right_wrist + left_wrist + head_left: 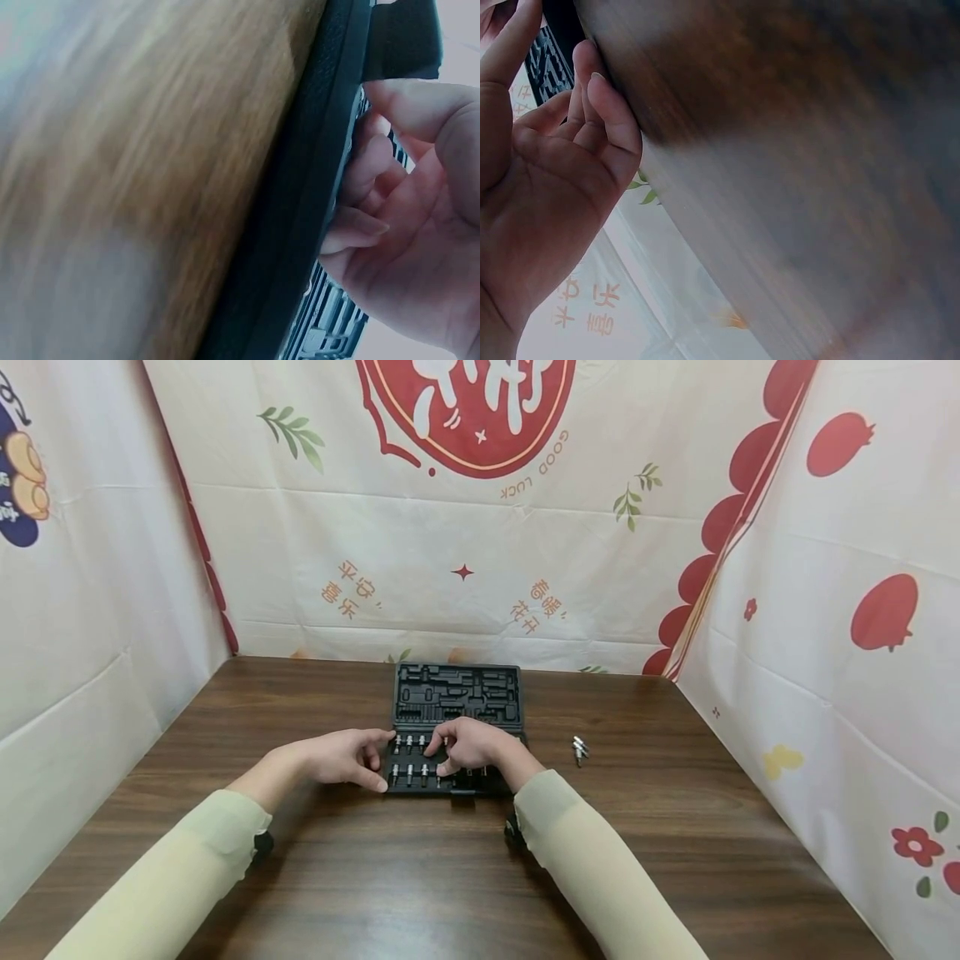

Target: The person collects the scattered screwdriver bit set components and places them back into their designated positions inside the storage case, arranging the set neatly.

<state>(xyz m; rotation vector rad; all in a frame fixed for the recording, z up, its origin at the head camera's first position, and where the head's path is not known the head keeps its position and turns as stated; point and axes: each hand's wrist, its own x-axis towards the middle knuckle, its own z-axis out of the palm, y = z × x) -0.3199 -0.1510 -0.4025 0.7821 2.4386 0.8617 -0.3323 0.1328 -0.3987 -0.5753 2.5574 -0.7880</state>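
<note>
An open black plastic tool case lies on the table with its moulded lid tipped back. Silver bit sockets stand in two rows in its lower half. At the case's left side is my left hand, its thumb by the front corner and a finger by the hinge corner. My right hand reaches over the tray, thumb and index finger apart, the thumb touching a socket in the front row. In the right wrist view its fingers bend behind the case's front wall, which hides their tips.
A few loose silver bit sockets lie together right of the case on the brown wooden table. Printed cloth hangs behind the table and along both sides. A latch juts from the case's front edge.
</note>
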